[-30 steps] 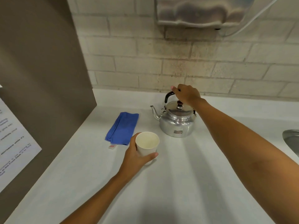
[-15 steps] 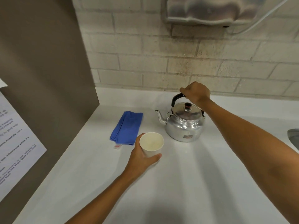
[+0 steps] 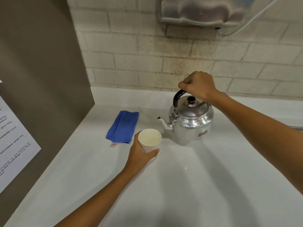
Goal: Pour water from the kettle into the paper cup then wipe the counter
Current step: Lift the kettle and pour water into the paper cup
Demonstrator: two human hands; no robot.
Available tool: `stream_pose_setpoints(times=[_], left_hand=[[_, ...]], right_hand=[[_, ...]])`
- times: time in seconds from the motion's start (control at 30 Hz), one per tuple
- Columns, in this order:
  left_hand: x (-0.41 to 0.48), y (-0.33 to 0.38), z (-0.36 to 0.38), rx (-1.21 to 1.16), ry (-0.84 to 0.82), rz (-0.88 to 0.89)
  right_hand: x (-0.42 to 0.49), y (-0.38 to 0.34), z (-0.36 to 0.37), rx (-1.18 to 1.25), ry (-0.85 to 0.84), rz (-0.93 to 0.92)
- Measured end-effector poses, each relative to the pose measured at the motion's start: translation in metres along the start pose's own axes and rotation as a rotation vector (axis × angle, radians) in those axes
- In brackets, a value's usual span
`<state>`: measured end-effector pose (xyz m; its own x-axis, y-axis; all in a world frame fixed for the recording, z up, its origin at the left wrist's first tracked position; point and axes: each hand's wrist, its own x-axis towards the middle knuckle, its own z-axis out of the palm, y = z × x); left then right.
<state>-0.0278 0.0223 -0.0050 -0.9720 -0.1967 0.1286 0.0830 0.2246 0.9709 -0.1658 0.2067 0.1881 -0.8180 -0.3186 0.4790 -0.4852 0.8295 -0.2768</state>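
Observation:
A shiny metal kettle (image 3: 192,123) with a black handle stands near the back of the white counter (image 3: 188,185), spout pointing left. My right hand (image 3: 198,85) is closed in a fist around the top of its handle. Just left of the spout, a white paper cup (image 3: 150,140) stands upright and looks empty. My left hand (image 3: 141,153) wraps around the cup's near side. A folded blue cloth (image 3: 122,126) lies flat on the counter left of the cup.
A brown panel (image 3: 41,79) with a printed paper notice (image 3: 14,145) walls off the left side. A brick wall runs along the back, with a metal wall unit (image 3: 203,10) above. A sliver of metal sink edge (image 3: 297,128) shows at the right.
My right hand has closed firmly around the kettle handle, and the handle now stands up higher. My left hand stays on the cup. The camera view has shifted a little.

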Motion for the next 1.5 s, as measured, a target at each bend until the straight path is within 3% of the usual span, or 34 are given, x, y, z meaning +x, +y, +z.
stream_pose_setpoints(times=[0.53, 1.5], left_hand=[[0.000, 0.001, 0.007, -0.021, 0.021, 0.036], [-0.003, 0.002, 0.008, -0.047, 0.027, 0.047]], right_hand=[[-0.020, -0.049, -0.018, -0.264, -0.054, -0.353], [-0.018, -0.073, -0.021, -0.440, -0.096, -0.512]])
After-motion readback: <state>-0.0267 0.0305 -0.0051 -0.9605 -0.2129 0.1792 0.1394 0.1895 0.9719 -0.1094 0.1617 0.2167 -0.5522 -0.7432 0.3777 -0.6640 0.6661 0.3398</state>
